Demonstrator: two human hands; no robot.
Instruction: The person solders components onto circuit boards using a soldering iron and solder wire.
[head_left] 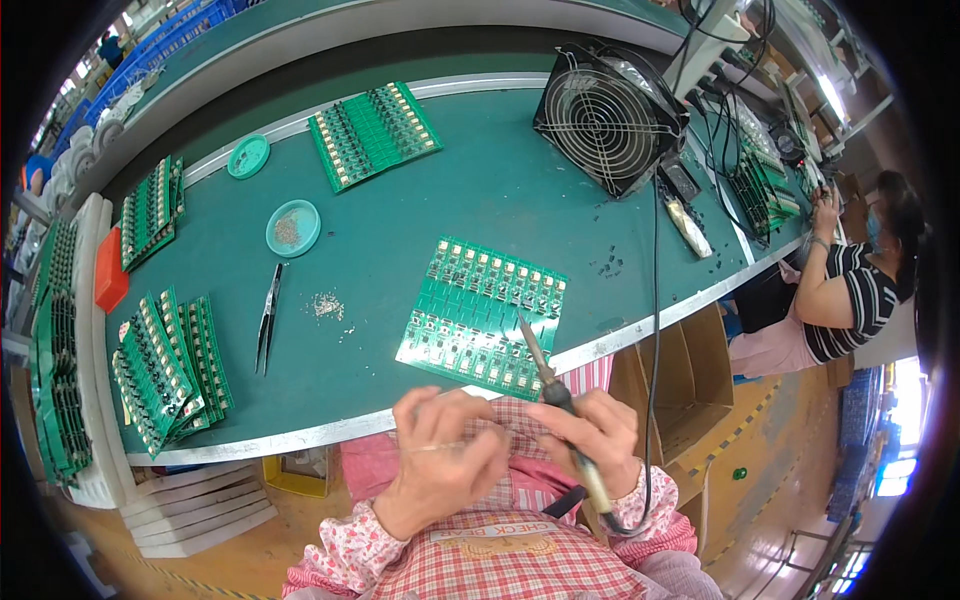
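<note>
My right hand (600, 430) is closed round the handle of a soldering iron (557, 392), whose cord runs down from its rear end. The iron's metal tip points at the right part of a green circuit board panel (475, 318); whether it touches cannot be told. Rows of small white and black parts line the panel, which lies near the bench's front edge. Just in front of that edge, my left hand (440, 455) has its fingers curled together, slightly blurred. A thin pale strand seems to cross them, but what they hold is unclear.
Tweezers (268, 320), a pile of tiny parts (327, 306) and two green dishes (293, 229) (249, 156) lie left. Board panels stand in stacks (170, 370), with another stack (375, 135) behind. A fan (605, 122) stands back right; a co-worker (850, 285) sits at right.
</note>
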